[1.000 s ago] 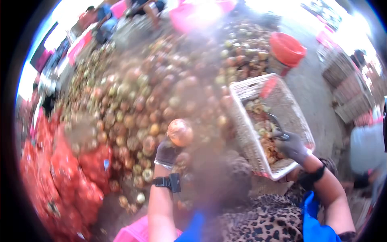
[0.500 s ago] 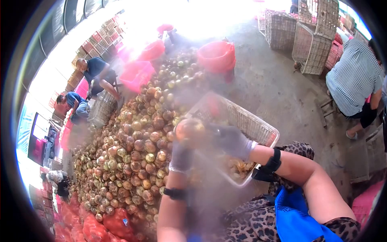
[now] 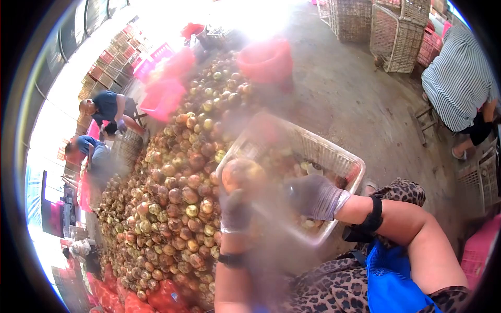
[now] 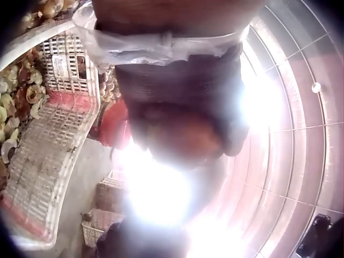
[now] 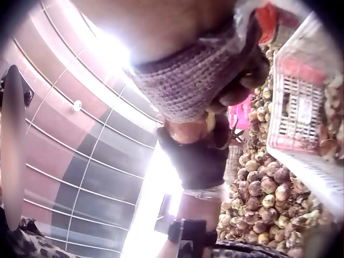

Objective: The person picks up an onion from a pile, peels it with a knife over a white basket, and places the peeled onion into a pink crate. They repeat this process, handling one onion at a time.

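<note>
An onion (image 3: 241, 175) is gripped in my gloved left hand (image 3: 236, 211), over the near left edge of the white basket (image 3: 326, 148). My gloved right hand (image 3: 315, 197) is above the basket's near side, its fingers pointing toward the onion. From the right wrist view, the right hand (image 5: 183, 86) has curled fingers beside the onion (image 5: 187, 131), and thin dark tips of what look like shears (image 5: 235, 129) stick out. Glare blurs the onion (image 4: 188, 141) and left hand (image 4: 180, 88) in the left wrist view. Onion pieces and peelings lie in the basket.
A large heap of onions (image 3: 177, 203) spreads to the left, with red net sacks (image 3: 167, 297) at its near end. Pink tubs (image 3: 266, 60) stand beyond it. Two people sit at the far left; another (image 3: 459, 78) is at the right near stacked crates (image 3: 394, 39).
The right hand has come up from inside the basket toward the onion, then drawn slightly back from it. The left hand still holds the onion. The head view has swung and sharpened.
</note>
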`<action>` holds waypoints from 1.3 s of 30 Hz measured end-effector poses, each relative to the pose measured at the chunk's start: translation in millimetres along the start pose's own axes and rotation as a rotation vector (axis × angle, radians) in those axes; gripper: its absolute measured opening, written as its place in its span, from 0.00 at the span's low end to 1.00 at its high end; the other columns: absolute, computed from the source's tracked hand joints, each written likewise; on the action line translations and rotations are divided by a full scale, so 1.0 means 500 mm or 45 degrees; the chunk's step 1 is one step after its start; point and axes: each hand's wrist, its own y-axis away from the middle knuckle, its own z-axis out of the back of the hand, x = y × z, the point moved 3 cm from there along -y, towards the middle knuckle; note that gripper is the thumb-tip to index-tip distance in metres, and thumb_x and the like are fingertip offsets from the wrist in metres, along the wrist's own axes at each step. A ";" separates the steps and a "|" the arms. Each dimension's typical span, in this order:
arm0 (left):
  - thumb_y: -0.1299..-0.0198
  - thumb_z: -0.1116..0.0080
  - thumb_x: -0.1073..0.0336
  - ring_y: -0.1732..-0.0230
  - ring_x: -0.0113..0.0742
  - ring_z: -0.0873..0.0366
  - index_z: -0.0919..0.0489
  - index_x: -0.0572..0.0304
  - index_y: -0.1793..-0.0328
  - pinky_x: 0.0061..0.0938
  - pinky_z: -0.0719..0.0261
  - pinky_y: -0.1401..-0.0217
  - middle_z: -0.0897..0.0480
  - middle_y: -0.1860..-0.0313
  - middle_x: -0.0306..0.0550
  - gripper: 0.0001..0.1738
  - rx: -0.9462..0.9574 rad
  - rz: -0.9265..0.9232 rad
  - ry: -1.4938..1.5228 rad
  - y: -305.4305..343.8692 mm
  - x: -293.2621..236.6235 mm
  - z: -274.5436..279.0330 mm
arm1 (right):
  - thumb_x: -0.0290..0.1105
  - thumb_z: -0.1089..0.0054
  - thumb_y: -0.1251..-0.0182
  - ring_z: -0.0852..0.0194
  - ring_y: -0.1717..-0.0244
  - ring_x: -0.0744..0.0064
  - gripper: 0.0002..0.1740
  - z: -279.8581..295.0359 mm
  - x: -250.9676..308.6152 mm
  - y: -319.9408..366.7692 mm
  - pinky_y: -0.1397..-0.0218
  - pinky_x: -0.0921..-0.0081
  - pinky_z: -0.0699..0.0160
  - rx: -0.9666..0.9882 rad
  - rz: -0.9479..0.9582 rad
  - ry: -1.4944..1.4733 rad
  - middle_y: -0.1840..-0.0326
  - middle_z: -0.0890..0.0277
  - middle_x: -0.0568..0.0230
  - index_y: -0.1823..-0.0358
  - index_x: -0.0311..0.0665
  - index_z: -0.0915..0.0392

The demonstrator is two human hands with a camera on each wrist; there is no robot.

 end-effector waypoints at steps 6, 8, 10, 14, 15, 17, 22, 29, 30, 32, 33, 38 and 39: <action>0.66 0.26 0.58 0.47 0.41 0.25 0.39 0.65 0.32 0.38 0.24 0.43 0.26 0.46 0.47 0.52 -0.161 -0.156 -0.369 0.017 -0.049 -0.019 | 0.30 0.46 0.46 0.21 0.74 0.65 0.04 -0.019 -0.004 -0.010 0.77 0.69 0.24 0.233 0.122 0.155 0.74 0.25 0.64 0.76 0.42 0.23; 0.62 0.27 0.52 0.49 0.44 0.25 0.37 0.61 0.34 0.42 0.22 0.46 0.25 0.48 0.47 0.48 -0.099 0.122 0.215 0.026 -0.011 0.024 | 0.30 0.45 0.47 0.21 0.74 0.65 0.04 -0.025 0.000 -0.014 0.77 0.68 0.24 0.186 0.112 0.159 0.74 0.25 0.64 0.75 0.41 0.22; 0.59 0.30 0.46 0.49 0.47 0.24 0.35 0.60 0.36 0.44 0.21 0.47 0.25 0.49 0.50 0.46 -0.219 0.223 0.413 0.054 0.024 0.037 | 0.30 0.45 0.47 0.21 0.73 0.65 0.05 -0.042 -0.007 -0.018 0.77 0.68 0.23 0.063 0.082 0.049 0.74 0.25 0.64 0.74 0.41 0.20; 0.56 0.36 0.36 0.56 0.48 0.22 0.34 0.62 0.39 0.38 0.19 0.52 0.24 0.50 0.50 0.46 -0.053 0.035 -0.510 0.053 -0.047 -0.019 | 0.30 0.44 0.47 0.20 0.72 0.62 0.07 -0.042 -0.015 -0.026 0.76 0.67 0.23 0.373 -0.033 0.127 0.73 0.24 0.61 0.74 0.40 0.18; 0.55 0.38 0.34 0.57 0.47 0.22 0.34 0.62 0.38 0.36 0.20 0.52 0.24 0.51 0.50 0.46 -0.117 0.121 -0.221 0.057 -0.034 -0.006 | 0.30 0.44 0.47 0.20 0.72 0.62 0.07 -0.039 -0.014 -0.028 0.76 0.67 0.22 0.403 -0.046 0.133 0.72 0.24 0.60 0.73 0.40 0.17; 0.53 0.43 0.31 0.59 0.46 0.22 0.35 0.62 0.37 0.32 0.20 0.53 0.24 0.51 0.51 0.47 -0.262 0.271 0.361 0.075 0.015 0.030 | 0.30 0.44 0.47 0.19 0.71 0.60 0.07 -0.018 -0.001 -0.035 0.74 0.66 0.21 0.382 0.059 0.167 0.72 0.23 0.59 0.73 0.39 0.17; 0.52 0.50 0.26 0.52 0.47 0.23 0.34 0.65 0.38 0.40 0.19 0.53 0.24 0.48 0.56 0.50 -0.310 0.325 0.763 0.080 0.058 0.032 | 0.29 0.45 0.47 0.20 0.73 0.58 0.07 -0.006 0.000 -0.028 0.72 0.64 0.21 0.081 -0.019 0.022 0.76 0.23 0.59 0.73 0.37 0.18; 0.55 0.34 0.38 0.47 0.46 0.24 0.33 0.64 0.37 0.42 0.21 0.47 0.25 0.46 0.52 0.47 -0.176 0.209 0.091 0.064 0.032 0.019 | 0.33 0.47 0.44 0.19 0.71 0.58 0.10 -0.065 0.010 -0.012 0.70 0.66 0.23 0.192 0.268 -0.078 0.71 0.20 0.56 0.69 0.37 0.18; 0.55 0.35 0.37 0.46 0.46 0.24 0.34 0.64 0.37 0.41 0.21 0.46 0.25 0.46 0.52 0.47 -0.203 0.142 0.018 0.067 0.039 0.029 | 0.34 0.47 0.43 0.19 0.69 0.58 0.11 -0.077 0.010 -0.010 0.68 0.66 0.22 0.222 0.234 -0.100 0.71 0.20 0.55 0.68 0.37 0.19; 0.53 0.38 0.36 0.45 0.44 0.25 0.34 0.61 0.36 0.39 0.21 0.45 0.26 0.44 0.50 0.46 -0.198 0.130 -0.002 0.065 0.051 0.044 | 0.36 0.47 0.42 0.19 0.65 0.58 0.12 -0.082 0.007 -0.004 0.64 0.68 0.22 0.195 0.281 0.158 0.68 0.20 0.54 0.64 0.37 0.19; 0.52 0.38 0.35 0.45 0.44 0.26 0.34 0.60 0.36 0.38 0.21 0.45 0.26 0.44 0.50 0.46 -0.231 0.190 -0.002 0.063 0.062 0.060 | 0.36 0.46 0.42 0.20 0.62 0.59 0.13 -0.069 0.004 -0.008 0.61 0.70 0.23 0.216 0.183 0.186 0.64 0.20 0.53 0.61 0.37 0.20; 0.50 0.41 0.34 0.44 0.45 0.26 0.34 0.57 0.35 0.39 0.21 0.45 0.26 0.43 0.48 0.44 -0.130 0.475 0.270 0.067 0.068 -0.016 | 0.35 0.42 0.45 0.22 0.71 0.59 0.10 -0.027 -0.039 -0.019 0.62 0.63 0.23 -0.407 -0.246 -0.521 0.67 0.22 0.57 0.68 0.36 0.19; 0.50 0.41 0.34 0.44 0.45 0.25 0.34 0.56 0.35 0.39 0.21 0.46 0.26 0.42 0.48 0.44 -0.043 0.472 0.081 0.066 0.070 -0.028 | 0.36 0.41 0.45 0.22 0.70 0.59 0.10 -0.031 -0.040 -0.023 0.62 0.63 0.23 -0.421 -0.283 -0.521 0.67 0.22 0.55 0.67 0.37 0.20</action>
